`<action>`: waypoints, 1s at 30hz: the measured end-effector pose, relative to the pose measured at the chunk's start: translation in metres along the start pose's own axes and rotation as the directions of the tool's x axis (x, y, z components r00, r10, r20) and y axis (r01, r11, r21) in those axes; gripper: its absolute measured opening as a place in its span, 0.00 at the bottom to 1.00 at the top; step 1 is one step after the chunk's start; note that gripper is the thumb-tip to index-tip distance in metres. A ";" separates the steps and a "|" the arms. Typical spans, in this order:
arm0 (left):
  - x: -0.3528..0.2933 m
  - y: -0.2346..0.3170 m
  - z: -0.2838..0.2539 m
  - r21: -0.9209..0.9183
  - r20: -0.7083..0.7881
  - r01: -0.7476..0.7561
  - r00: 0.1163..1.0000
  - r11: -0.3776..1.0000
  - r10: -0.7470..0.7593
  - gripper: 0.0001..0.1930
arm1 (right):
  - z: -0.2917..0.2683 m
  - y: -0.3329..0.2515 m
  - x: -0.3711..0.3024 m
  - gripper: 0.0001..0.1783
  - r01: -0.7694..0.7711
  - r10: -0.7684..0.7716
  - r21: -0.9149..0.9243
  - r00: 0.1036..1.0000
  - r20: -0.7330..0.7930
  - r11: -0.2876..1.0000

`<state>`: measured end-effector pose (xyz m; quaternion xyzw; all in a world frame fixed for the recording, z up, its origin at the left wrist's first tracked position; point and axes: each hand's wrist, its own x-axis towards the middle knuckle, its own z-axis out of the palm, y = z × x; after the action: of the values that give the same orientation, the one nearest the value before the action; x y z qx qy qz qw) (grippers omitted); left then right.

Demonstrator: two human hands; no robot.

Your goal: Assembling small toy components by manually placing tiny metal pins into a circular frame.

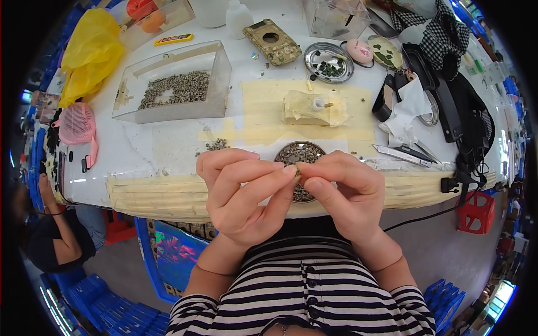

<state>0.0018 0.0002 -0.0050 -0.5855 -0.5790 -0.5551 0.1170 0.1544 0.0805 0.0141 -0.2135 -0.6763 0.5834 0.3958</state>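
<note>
My left hand and my right hand meet fingertip to fingertip at the table's near edge. Between their pinched fingers is a tiny olive-brown piece, too small to name. Right below them sits a round dish full of small grey-brown parts, partly hidden by the fingers. A loose cluster of similar small parts lies on the table just beyond my left hand. Past the dish stands a tape-wrapped block with a small white cup on top.
A clear box of small parts stands at left. Farther back are a camouflage model hull and a metal dish with dark green bits. Tweezers lie at right. Another person sits at far left; a red stool is at right.
</note>
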 end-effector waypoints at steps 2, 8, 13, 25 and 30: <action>0.002 0.005 -0.005 0.002 0.053 0.004 0.999 1.000 -0.004 0.15 | -0.002 -0.003 0.000 0.11 -0.141 0.135 0.181 0.990 0.041 0.973; 0.001 0.002 -0.004 -0.012 0.058 -0.057 0.997 0.998 0.057 0.16 | -0.005 -0.006 0.002 0.09 -0.304 0.276 0.391 0.953 0.127 0.869; 0.001 0.002 0.000 0.014 0.033 -0.051 0.998 0.999 0.050 0.15 | -0.004 -0.004 0.002 0.08 -0.239 0.236 0.298 0.971 0.047 0.924; 0.003 0.007 -0.001 0.095 0.087 0.034 0.995 0.995 -0.042 0.10 | 0.003 0.007 0.004 0.21 0.506 -0.566 -0.621 0.815 0.119 0.598; 0.004 0.007 -0.001 0.075 0.089 0.037 0.995 0.997 -0.043 0.12 | 0.006 0.004 0.001 0.18 0.409 -0.454 -0.528 0.890 0.048 0.745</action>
<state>0.0059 -0.0003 0.0017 -0.5936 -0.6153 -0.5088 0.1011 0.1482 0.0786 0.0111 -0.1750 -0.8229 0.2598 0.4741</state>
